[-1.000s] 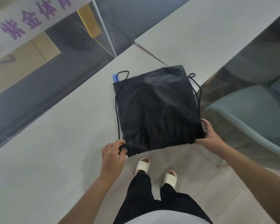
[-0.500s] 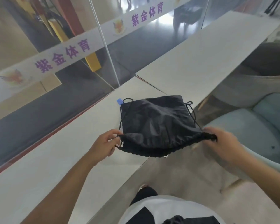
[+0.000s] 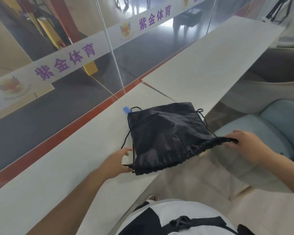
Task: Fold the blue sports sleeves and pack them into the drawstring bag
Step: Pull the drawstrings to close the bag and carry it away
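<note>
Bag-opening step, looks like: right hand (image 3: 244, 144) pinches the gathered mouth of the bag (image 3: 168, 133); left hand (image 3: 118, 160) half-spread at the other corner, grip unclear. Next: pull it wide.

Blue piece (image 3: 126, 109) mostly hidden behind bag (image 3: 168, 133) corner; bag inside not vis.; right hand (image 3: 247, 146) fingertips under hem; left hand (image 3: 116, 161) grip unclear.

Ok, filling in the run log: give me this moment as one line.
drawstring bag: on table, mouth gathered | right hand: grips mouth's right corner | left hand: at left corner, grip unclear
</note>
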### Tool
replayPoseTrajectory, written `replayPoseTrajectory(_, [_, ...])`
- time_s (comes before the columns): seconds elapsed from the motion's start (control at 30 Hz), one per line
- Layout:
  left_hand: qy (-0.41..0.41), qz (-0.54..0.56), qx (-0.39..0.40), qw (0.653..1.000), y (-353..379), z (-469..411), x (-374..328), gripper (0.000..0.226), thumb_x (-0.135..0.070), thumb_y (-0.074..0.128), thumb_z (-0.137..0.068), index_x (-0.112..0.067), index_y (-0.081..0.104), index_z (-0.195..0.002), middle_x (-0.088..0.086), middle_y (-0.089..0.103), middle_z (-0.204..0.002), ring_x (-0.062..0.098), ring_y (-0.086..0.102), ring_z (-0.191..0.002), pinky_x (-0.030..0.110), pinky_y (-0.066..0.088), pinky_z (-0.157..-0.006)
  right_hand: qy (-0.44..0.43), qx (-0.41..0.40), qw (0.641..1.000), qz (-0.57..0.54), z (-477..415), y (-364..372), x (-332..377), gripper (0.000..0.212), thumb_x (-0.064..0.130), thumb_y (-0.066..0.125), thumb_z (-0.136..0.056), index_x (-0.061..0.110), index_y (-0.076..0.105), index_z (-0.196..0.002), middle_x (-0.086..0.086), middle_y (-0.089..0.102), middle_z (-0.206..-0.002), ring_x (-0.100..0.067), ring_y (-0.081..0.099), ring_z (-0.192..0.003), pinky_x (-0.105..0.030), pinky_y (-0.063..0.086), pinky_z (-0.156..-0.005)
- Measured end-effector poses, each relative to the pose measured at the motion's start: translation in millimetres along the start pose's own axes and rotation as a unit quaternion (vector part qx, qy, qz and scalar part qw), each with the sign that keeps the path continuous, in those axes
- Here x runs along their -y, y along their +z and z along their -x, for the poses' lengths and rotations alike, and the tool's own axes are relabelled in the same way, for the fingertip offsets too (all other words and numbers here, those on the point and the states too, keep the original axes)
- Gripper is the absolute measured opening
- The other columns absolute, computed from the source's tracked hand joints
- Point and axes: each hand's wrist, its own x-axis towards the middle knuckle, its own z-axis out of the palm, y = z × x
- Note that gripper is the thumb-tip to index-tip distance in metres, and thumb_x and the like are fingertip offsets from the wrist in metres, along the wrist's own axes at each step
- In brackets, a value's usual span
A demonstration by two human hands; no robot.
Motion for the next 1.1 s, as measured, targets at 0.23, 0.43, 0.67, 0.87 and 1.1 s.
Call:
replayPoseTrajectory(0.23, [-0.028,0.195,0.078,0.977,54.4,-2.4,-7.8,0.017,-0.016,0.055,-0.098,-0.023,0.069,-0.092,-0.006,0.067,-0.079,0.01,0.058,-0.072,0.022,0.048,-0.068,0.069,-0.037,0.997,-0.022,0.0,9.8,10.3,0.005,0.008,0.072,-0.086,0.008,0.077,-0.084,-0.002,0.06,-0.068,-0.022,0.056,-0.065,-0.035,0.04,-0.06])
replayPoseTrajectory(0.43, [-0.014,0.204,0.163,0.965,17.7,-2.4,-2.7,0.01,-0.014,0.064,-0.086,-0.011,0.072,-0.091,-0.008,0.06,-0.065,0.006,0.052,-0.058,0.017,0.04,-0.056,0.128,-0.06,0.99,-0.028,-2.1,4.1,2.3,0.012,0.018,0.076,-0.086,0.011,0.075,-0.077,-0.002,0.064,-0.067,-0.024,0.058,-0.065,-0.033,0.04,-0.057])
replayPoseTrajectory(0.67, [0.038,0.114,-0.048,0.992,-122.4,-9.6,1.8,0.057,-0.066,0.066,-0.076,-0.009,0.062,-0.065,-0.002,0.042,-0.053,0.012,0.037,-0.052,0.028,0.03,-0.055,0.151,-0.082,0.97,-0.173,-29.2,-40.9,19.9,0.014,0.015,0.077,-0.085,0.019,0.077,-0.071,0.011,0.055,-0.043,-0.006,0.043,-0.04,-0.014,0.03,-0.04])
replayPoseTrajectory(0.87, [0.094,0.242,-0.211,0.942,-214.1,-9.9,-24.4,0.043,-0.044,0.061,-0.096,-0.015,0.061,-0.064,-0.01,0.045,-0.052,0.008,0.041,-0.049,0.029,0.031,-0.058,0.149,-0.264,0.903,-0.306,-54.7,-93.3,34.5,0.018,0.026,0.076,-0.086,0.009,0.077,-0.088,0.007,0.057,-0.053,-0.008,0.043,-0.05,-0.024,0.038,-0.051])
replayPoseTrajectory(1.1, [0.102,0.358,-0.301,0.878,-280.6,-41.7,-19.7,0.032,-0.039,0.065,-0.094,-0.021,0.064,-0.068,0.002,0.041,-0.068,0.012,0.033,-0.059,0.028,0.029,-0.06,0.176,-0.389,0.818,-0.385,-63.3,-146.9,27.9,0.012,0.025,0.074,-0.087,0.021,0.071,-0.077,0.013,0.05,-0.037,-0.002,0.036,-0.035,-0.012,0.027,-0.039])
